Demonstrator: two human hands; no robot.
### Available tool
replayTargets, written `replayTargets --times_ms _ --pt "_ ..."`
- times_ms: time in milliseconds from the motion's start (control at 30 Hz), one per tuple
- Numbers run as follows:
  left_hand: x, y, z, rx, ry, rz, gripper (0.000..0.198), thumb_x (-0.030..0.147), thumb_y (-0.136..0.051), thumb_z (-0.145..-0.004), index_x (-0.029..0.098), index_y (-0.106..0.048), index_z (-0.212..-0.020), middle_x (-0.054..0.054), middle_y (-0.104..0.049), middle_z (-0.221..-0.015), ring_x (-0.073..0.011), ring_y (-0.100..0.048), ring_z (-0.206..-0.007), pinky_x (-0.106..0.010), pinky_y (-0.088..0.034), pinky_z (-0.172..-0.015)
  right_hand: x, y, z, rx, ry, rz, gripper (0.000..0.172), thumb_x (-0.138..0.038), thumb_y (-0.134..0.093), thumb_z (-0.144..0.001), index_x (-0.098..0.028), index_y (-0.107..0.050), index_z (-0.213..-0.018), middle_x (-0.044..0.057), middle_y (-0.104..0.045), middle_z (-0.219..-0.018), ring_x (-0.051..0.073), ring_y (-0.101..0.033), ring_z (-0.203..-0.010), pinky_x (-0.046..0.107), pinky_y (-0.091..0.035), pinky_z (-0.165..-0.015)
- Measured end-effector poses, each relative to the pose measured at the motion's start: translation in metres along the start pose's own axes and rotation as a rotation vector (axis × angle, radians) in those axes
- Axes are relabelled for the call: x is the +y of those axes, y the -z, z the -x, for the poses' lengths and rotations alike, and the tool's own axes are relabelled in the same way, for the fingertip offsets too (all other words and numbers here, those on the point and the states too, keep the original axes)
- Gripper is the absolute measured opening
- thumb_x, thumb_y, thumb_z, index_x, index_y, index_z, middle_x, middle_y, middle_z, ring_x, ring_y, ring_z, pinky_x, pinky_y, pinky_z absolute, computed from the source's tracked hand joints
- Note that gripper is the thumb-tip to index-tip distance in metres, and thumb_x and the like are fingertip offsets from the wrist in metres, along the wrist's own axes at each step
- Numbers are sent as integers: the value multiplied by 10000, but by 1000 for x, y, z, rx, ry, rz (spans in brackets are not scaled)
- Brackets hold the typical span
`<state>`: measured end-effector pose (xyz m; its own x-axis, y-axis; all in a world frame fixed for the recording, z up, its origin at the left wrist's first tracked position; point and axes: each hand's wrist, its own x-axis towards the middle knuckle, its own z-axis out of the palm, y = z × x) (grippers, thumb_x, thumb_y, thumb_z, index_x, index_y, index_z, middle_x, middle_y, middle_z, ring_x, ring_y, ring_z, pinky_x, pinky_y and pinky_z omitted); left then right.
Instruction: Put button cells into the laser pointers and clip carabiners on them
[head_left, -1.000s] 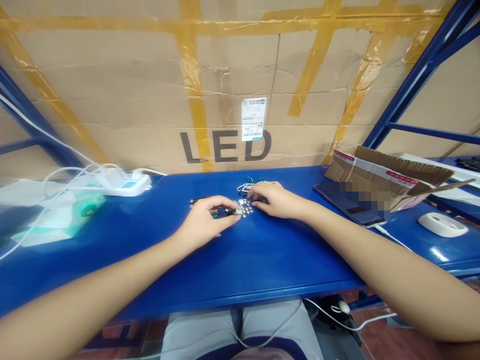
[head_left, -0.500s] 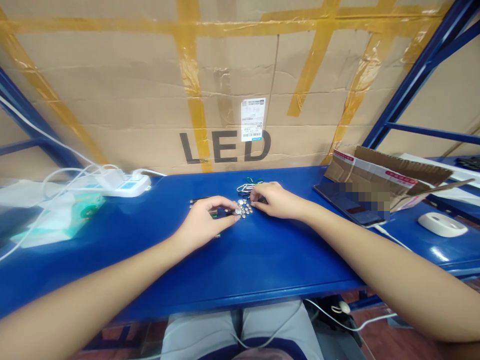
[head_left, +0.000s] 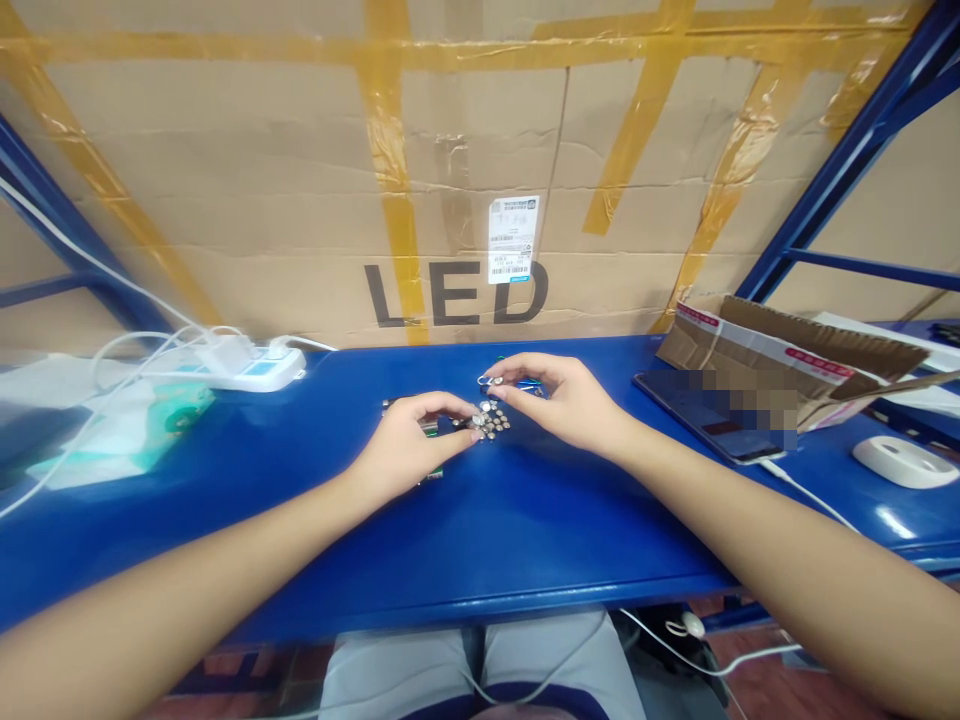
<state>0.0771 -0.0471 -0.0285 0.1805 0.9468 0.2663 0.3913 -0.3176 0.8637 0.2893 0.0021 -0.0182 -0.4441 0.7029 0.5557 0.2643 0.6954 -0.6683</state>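
Note:
A small heap of silver button cells [head_left: 491, 419] lies on the blue shelf top [head_left: 525, 520]. My left hand [head_left: 409, 445] rests beside the heap, its fingers curled round a small dark cylindrical piece with the fingertips touching the cells. My right hand [head_left: 559, 395] hovers just above the heap's far side, thumb and forefinger pinched on one button cell. Thin wire clips [head_left: 495, 378] lie behind the heap, partly hidden by my right hand.
A big cardboard box marked LED [head_left: 457, 180] walls the back. A white power strip with cables [head_left: 251, 362] and a green packet [head_left: 127, 430] lie left. Right are a phone [head_left: 712, 410], an open carton [head_left: 795, 350] and a white tape roll [head_left: 896, 460].
My right hand has lifted off the heap and pinched up one button cell. My left hand has stayed in place.

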Motion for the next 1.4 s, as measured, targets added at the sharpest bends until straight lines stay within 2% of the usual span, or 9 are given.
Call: replayTargets --times_ms 200,333,467,800,1000,1200,1400 --pt "-3 0 -4 -5 19 -13 239 321 -793 -718 180 -753 -906 -70 -773 -967 -237 -706 -926 -382 -538 -929 -6 5 2 -67 210 109 142 -274 -613 -923 -204 -735 -945 56 -758 -978 191 -697 -926 345 -555 -863" --pt "-3 0 -4 -8 18 -11 234 321 -792 -715 177 -749 -895 -72 -777 -954 -239 -709 -920 -387 -543 -921 -10 4 5 -97 221 100 156 -251 -600 -927 -215 -714 -1028 43 -759 -956 174 -702 -860 323 -565 -802" --pt "-3 1 -4 -22 9 6 233 315 -781 -724 181 -753 -913 -70 -779 -954 -237 -714 -923 -385 -546 -920 -11 2 5 -158 276 113 126 -227 -600 -927 -214 -721 -959 35 -762 -914 161 -690 -821 313 -560 -776" --pt "-4 0 -4 -32 16 5 226 294 -774 -729 168 -737 -914 -76 -773 -994 -236 -711 -941 -383 -535 -940 -9 -1 6 -78 256 137 136 -224 -623 -917 -212 -722 -1010 40 -770 -971 162 -703 -831 308 -565 -780" --pt "-4 0 -3 -49 -13 9 243 324 -778 -742 169 -736 -925 -61 -767 -982 -224 -700 -944 -353 -523 -935 -12 -2 5 -139 354 75 108 -201 -633 -918 -195 -718 -984 54 -711 -898 163 -642 -819 322 -539 -759" --pt "-3 0 -2 -71 -25 9 240 347 -776 -755 164 -736 -905 -50 -755 -959 -217 -684 -939 -333 -509 -917 -9 -6 6 -181 326 9 117 -192 -646 -910 -213 -716 -1003 53 -656 -931 167 -627 -864 346 -535 -804" --pt "-7 -2 -3 -45 -55 37 256 345 -798 -730 159 -726 -892 -62 -754 -974 -225 -687 -947 -351 -508 -933 -8 -2 5 -236 299 84 296 -232 -692 -873 -206 -645 -1164 78 -644 -1062 193 -610 -982 370 -509 -901"
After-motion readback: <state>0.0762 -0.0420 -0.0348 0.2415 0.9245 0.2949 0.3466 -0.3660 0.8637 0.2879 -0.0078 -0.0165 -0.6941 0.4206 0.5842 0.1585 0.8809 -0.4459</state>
